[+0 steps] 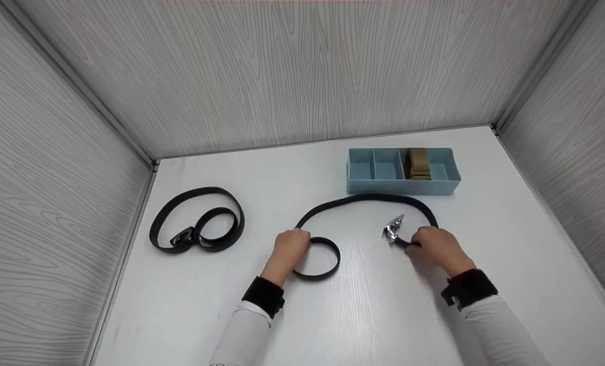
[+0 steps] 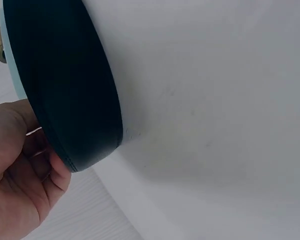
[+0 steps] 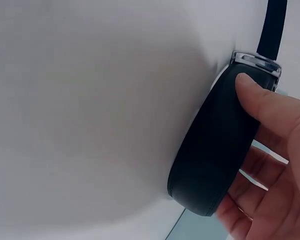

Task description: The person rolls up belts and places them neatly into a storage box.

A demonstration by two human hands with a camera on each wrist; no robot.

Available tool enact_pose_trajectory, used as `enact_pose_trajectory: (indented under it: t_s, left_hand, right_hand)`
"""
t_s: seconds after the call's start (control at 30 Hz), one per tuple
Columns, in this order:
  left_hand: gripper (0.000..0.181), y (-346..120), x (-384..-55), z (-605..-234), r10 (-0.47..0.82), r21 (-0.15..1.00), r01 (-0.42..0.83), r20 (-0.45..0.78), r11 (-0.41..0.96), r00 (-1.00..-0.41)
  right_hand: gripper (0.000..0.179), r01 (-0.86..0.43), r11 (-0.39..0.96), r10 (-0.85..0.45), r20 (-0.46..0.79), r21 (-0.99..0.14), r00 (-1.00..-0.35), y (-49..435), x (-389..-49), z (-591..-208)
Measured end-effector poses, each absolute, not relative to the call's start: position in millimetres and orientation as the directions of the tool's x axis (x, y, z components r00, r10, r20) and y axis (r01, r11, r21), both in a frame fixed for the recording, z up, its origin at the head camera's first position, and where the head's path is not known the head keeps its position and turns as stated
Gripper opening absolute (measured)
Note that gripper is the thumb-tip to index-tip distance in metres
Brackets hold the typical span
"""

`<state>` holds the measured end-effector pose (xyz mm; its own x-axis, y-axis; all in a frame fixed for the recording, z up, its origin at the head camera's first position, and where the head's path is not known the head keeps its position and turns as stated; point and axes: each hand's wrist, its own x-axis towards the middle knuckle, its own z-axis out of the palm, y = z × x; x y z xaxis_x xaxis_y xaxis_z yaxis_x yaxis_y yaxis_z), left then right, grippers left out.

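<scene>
A black belt (image 1: 368, 197) arches between both hands over the white table. My left hand (image 1: 290, 249) grips it where one end curls into a loop. In the left wrist view, the wide strap (image 2: 70, 90) passes between the thumb and curled fingers of that hand (image 2: 25, 170). At the buckle end, my right hand (image 1: 437, 249) pinches the strap, and the silver buckle (image 1: 394, 227) sticks out to its left. In the right wrist view, the thumb (image 3: 252, 97) presses on the strap (image 3: 215, 140) just below the metal buckle (image 3: 255, 61).
Another black belt (image 1: 206, 190) lies loosely coiled at the left of the table. A light-blue divided box (image 1: 404, 188) stands at the back right, with a rolled brown belt (image 1: 417, 160) in one compartment. Grey wood-grain panels (image 1: 302, 76) wall in the table.
</scene>
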<state>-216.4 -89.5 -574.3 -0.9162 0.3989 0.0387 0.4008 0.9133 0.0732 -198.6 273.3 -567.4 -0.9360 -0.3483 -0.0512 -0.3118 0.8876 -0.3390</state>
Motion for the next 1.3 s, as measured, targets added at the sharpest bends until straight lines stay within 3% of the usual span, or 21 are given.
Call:
enact_pose_trajectory:
  t_s: [0.33, 0.6, 0.73, 0.83, 0.93, 1.07, 1.3]
  left_hand:
    - [0.011, -93.0, -219.9, -574.9, 0.326, -0.007, 0.326, 0.061, 0.945, -0.943]
    - [0.004, -88.9, -217.9, -576.5, 0.338, 0.048, 0.343, 0.080, 0.938, -0.938]
    - [0.006, -81.2, -213.5, -576.5, 0.353, 0.110, 0.362, 0.097, 0.926, -0.931]
    - [0.005, -75.0, -210.9, -576.9, 0.346, 0.153, 0.356, 0.091, 0.922, -0.934]
    - [0.004, -69.8, -208.8, -577.1, 0.318, 0.186, 0.326, 0.071, 0.927, -0.945]
    - [0.005, -64.0, -207.2, -577.0, 0.279, 0.214, 0.287, 0.065, 0.934, -0.958]
    - [0.006, -57.2, -205.5, -576.2, 0.267, 0.240, 0.280, 0.087, 0.929, -0.960]
  right_hand:
    - [0.015, -0.125, 0.933, -0.159, -0.074, -0.338, -0.984, 319.6, -202.4, -564.7]
    - [0.014, -0.081, 0.936, -0.124, -0.107, -0.343, -0.986, 324.2, -208.5, -563.9]
    - [0.014, -0.098, 0.931, -0.145, -0.110, -0.351, -0.983, 314.3, -209.9, -563.0]
    - [0.024, -0.134, 0.935, -0.171, -0.085, -0.329, -0.982, 302.5, -208.3, -559.8]
    - [0.041, -0.202, 0.936, -0.206, 0.017, -0.288, -0.978, 282.2, -205.6, -554.1]
    - [0.041, -0.323, 0.901, -0.298, 0.128, -0.290, -0.946, 242.4, -198.6, -549.3]
    - [0.039, -0.424, 0.776, -0.488, -0.018, -0.467, -0.873, 176.3, -183.0, -559.1]
